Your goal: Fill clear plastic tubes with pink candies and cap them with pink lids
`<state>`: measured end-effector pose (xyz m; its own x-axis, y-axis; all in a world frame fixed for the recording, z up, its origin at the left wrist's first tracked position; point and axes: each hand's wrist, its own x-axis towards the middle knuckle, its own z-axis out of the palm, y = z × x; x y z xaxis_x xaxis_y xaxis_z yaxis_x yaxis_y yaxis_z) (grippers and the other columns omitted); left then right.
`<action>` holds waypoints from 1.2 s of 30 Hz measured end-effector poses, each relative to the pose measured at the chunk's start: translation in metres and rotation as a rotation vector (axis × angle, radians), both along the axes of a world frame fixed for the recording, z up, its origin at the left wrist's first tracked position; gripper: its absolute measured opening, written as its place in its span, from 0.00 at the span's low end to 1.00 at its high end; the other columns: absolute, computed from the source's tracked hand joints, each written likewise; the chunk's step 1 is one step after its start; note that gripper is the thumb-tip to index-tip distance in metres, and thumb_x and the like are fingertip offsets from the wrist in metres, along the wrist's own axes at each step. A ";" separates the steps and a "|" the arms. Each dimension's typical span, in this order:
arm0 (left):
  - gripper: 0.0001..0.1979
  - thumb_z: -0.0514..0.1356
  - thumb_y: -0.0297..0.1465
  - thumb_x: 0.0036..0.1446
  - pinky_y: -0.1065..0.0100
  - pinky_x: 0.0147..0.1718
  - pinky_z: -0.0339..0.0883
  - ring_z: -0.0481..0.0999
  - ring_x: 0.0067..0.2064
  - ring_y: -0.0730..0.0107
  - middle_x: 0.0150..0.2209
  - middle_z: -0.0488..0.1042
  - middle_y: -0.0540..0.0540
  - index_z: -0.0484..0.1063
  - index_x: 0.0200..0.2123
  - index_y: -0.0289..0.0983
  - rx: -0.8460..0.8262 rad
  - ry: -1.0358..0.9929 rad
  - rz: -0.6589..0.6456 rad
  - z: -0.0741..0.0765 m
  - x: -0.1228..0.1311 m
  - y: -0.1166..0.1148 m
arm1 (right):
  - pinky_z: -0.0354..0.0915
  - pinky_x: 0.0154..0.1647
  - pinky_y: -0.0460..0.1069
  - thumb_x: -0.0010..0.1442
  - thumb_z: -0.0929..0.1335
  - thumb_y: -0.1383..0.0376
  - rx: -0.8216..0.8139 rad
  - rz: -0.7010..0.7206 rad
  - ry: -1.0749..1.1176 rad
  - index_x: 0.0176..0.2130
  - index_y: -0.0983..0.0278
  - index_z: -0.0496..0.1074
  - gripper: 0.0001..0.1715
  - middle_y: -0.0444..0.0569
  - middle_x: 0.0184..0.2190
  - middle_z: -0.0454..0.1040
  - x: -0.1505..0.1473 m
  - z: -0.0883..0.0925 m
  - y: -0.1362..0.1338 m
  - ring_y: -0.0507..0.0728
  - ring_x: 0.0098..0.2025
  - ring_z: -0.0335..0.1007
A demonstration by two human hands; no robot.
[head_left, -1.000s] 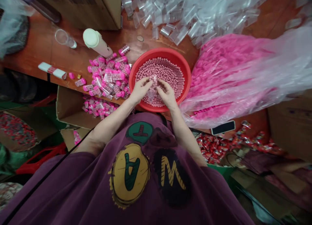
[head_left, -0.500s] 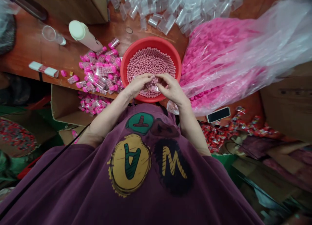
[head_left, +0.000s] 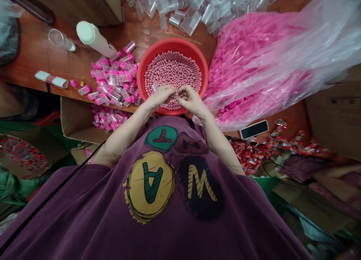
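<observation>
A red plastic basin (head_left: pixel 205 70) filled with small pink beads (head_left: pixel 172 72) stands at the table's front edge, right before my body. Over its near side, my left hand (head_left: pixel 163 95) has its fingers curled around a small clear tube with pink beads, mostly hidden by the fingers. My right hand (head_left: pixel 191 101) meets it from the other side, thumb and fingertips pinched together; whatever is between them is too small to make out. Another bit of clear plastic (head_left: pixel 155 87) shows among the beads beside my left hand.
Filled tubes with pink caps (head_left: pixel 117 79) are heaped left of the basin, more in a carton (head_left: pixel 76 121) below. A bag of pink caps (head_left: pixel 254 64) lies right, empty clear tubes (head_left: pixel 194 19) behind. A bottle (head_left: pixel 96 38), a phone (head_left: pixel 254 129) and red-wrapped pieces (head_left: pixel 248 154) are around.
My hands have drawn closer together over the basin, and the right fingertips have closed in towards the left. The clear tube shows less now. The whole view has shifted slightly.
</observation>
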<state>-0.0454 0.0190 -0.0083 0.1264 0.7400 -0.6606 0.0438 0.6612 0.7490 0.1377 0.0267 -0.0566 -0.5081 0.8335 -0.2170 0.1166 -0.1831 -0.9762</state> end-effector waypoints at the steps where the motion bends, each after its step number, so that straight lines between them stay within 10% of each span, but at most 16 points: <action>1: 0.09 0.55 0.24 0.63 0.72 0.24 0.48 0.59 0.24 0.77 0.25 0.63 0.53 0.69 0.29 0.36 0.007 0.013 0.000 -0.001 0.000 0.000 | 0.68 0.35 0.47 0.60 0.76 0.60 -0.040 -0.016 0.018 0.42 0.57 0.67 0.16 0.40 0.34 0.71 -0.002 -0.005 -0.001 0.51 0.34 0.67; 9: 0.13 0.53 0.27 0.71 0.73 0.22 0.54 0.67 0.21 0.76 0.22 0.68 0.53 0.70 0.31 0.36 -0.079 0.073 0.085 -0.003 -0.006 -0.005 | 0.65 0.24 0.47 0.63 0.74 0.53 -0.327 -0.210 0.085 0.43 0.55 0.65 0.17 0.38 0.30 0.75 -0.016 -0.025 -0.004 0.52 0.26 0.70; 25: 0.10 0.59 0.28 0.67 0.73 0.25 0.71 0.80 0.29 0.70 0.32 0.83 0.44 0.81 0.39 0.33 -0.146 -0.392 0.225 -0.015 -0.020 -0.009 | 0.68 0.28 0.47 0.63 0.76 0.42 -0.304 -0.181 0.089 0.47 0.56 0.76 0.25 0.40 0.31 0.78 -0.018 -0.025 0.003 0.52 0.29 0.74; 36: 0.12 0.67 0.37 0.69 0.75 0.27 0.71 0.80 0.29 0.74 0.31 0.80 0.48 0.77 0.37 0.35 -0.230 -0.498 0.266 -0.016 -0.005 0.001 | 0.78 0.58 0.63 0.66 0.71 0.47 0.104 -0.217 -0.345 0.50 0.58 0.77 0.22 0.53 0.49 0.83 0.008 -0.040 -0.004 0.64 0.52 0.79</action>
